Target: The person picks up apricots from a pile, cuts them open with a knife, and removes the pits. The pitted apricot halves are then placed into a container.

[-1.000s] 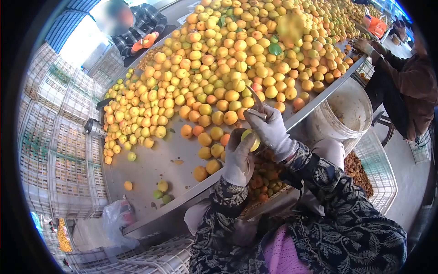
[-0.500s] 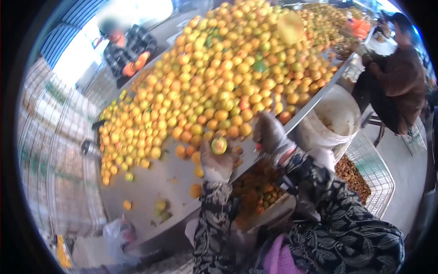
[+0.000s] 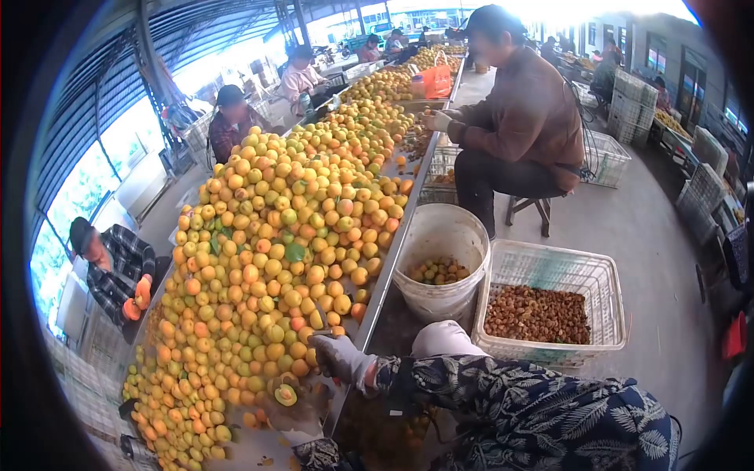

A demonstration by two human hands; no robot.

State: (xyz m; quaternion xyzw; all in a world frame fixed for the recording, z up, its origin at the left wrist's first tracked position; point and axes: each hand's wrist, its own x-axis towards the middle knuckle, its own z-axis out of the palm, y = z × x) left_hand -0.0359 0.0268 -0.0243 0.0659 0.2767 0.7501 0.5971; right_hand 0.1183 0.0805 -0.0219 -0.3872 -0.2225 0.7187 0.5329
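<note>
The landmark is the long metal table (image 3: pixel 379 294), heaped with yellow-orange fruit (image 3: pixel 275 259).

The left hand (image 3: pixel 302 410), gloved and blurred, is over the near end of the table, close to its right-hand rim. It grasps a cut fruit (image 3: pixel 285 394), which sits at the finger end of the grip, its cut face turned up towards the camera and showing a pale green-yellow ring round a darker middle. The exact finger contact is too blurred to tell.

The right hand (image 3: pixel 343 358), also gloved, is closed around a small knife (image 3: pixel 320 317) at the table's right-hand rim. The curved blade points away from the wearer, over the heap; knife and cut fruit are apart.

Just beside the table's right-hand rim stands a white bucket (image 3: pixel 441 263) with some fruit inside. Farther out from the table is a white crate (image 3: pixel 550 302) holding small brown pieces. Beyond the bucket, a person in a brown top (image 3: pixel 525 118) sits alongside the table. An orange bag (image 3: pixel 437 81) rests towards the table's far end.
</note>
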